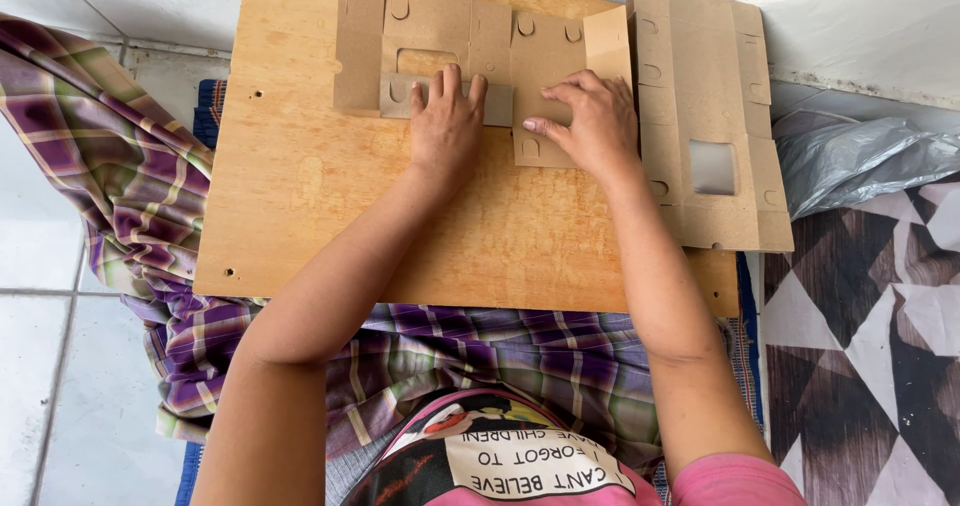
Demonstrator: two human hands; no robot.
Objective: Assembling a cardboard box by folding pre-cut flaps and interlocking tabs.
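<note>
One flat cardboard box blank lies on the wooden board, a strip folded over. The left hand and right hand press it flat, fingers spread, gripping nothing; most folds remain. A stack of blanks waits alongside.

Bare forearms lead to the left hand and right hand; a short-sleeved pink printed cotton shirt and a purple-green plaid cloth wrap are worn.
</note>
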